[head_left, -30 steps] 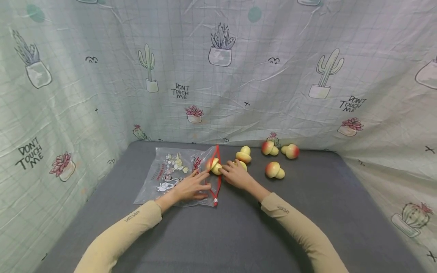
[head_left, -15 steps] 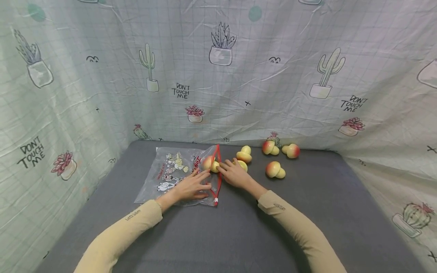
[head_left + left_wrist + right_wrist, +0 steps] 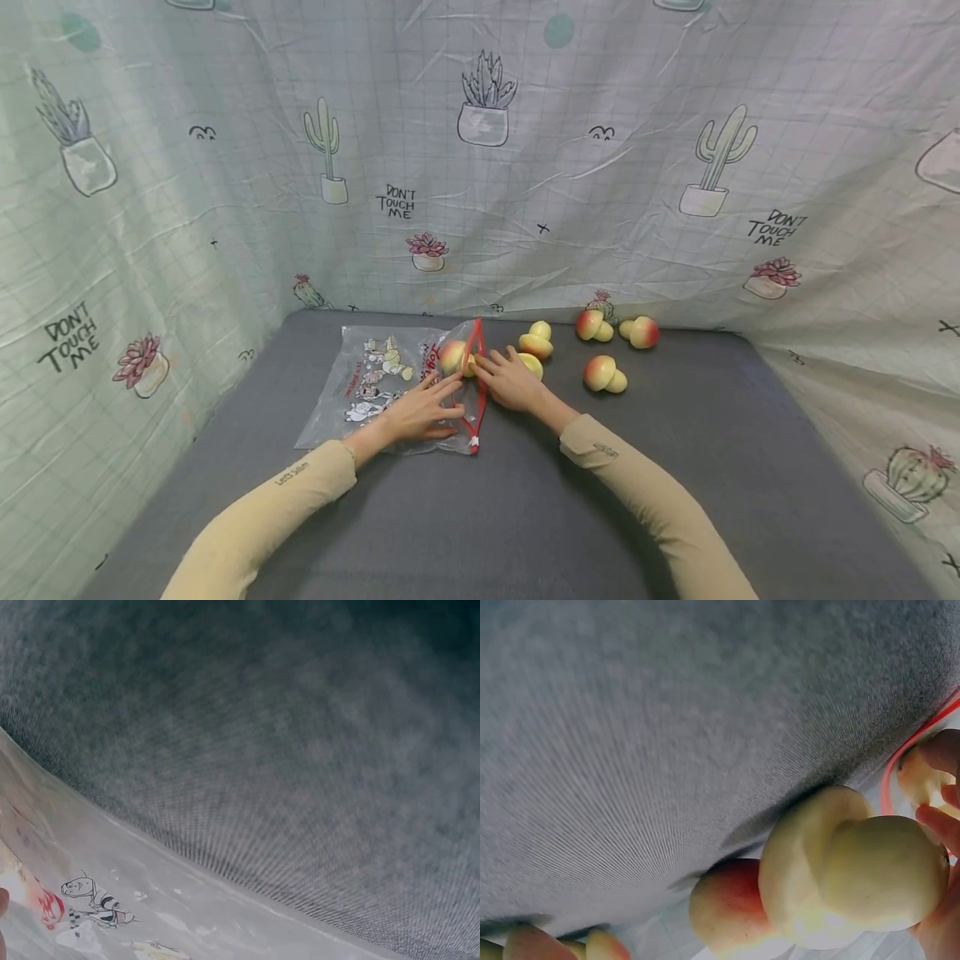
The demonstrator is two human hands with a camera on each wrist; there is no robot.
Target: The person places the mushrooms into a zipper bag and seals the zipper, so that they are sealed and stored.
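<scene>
A clear plastic drawstring bag (image 3: pixel 352 358) with cartoon prints and a red-edged mouth lies flat in the head view. My left hand (image 3: pixel 420 410) rests on it near the mouth, its fingers spread. A yellow-and-red toy mushroom (image 3: pixel 452 357) sits just inside the mouth, cap inward. My right hand (image 3: pixel 513 381) holds its stem end at the opening; in the right wrist view, fingers (image 3: pixel 939 825) lie around that mushroom (image 3: pixel 916 776). Another toy mushroom (image 3: pixel 532 365) is partly hidden beside the right hand. The left wrist view shows mostly cloth and the bag (image 3: pixel 172 900).
Several more toy mushrooms lie right of the bag: one upended (image 3: pixel 536 341), one near the back edge (image 3: pixel 591 323), one farther right (image 3: pixel 642 332) and one in front (image 3: pixel 600 373). A grey cloth covers the table (image 3: pixel 525 517). A printed curtain (image 3: pixel 600 208) hangs behind.
My right hand has moved left, and the toy mushroom has slid farther into the bag. The left hand and the other mushrooms have stayed in place.
</scene>
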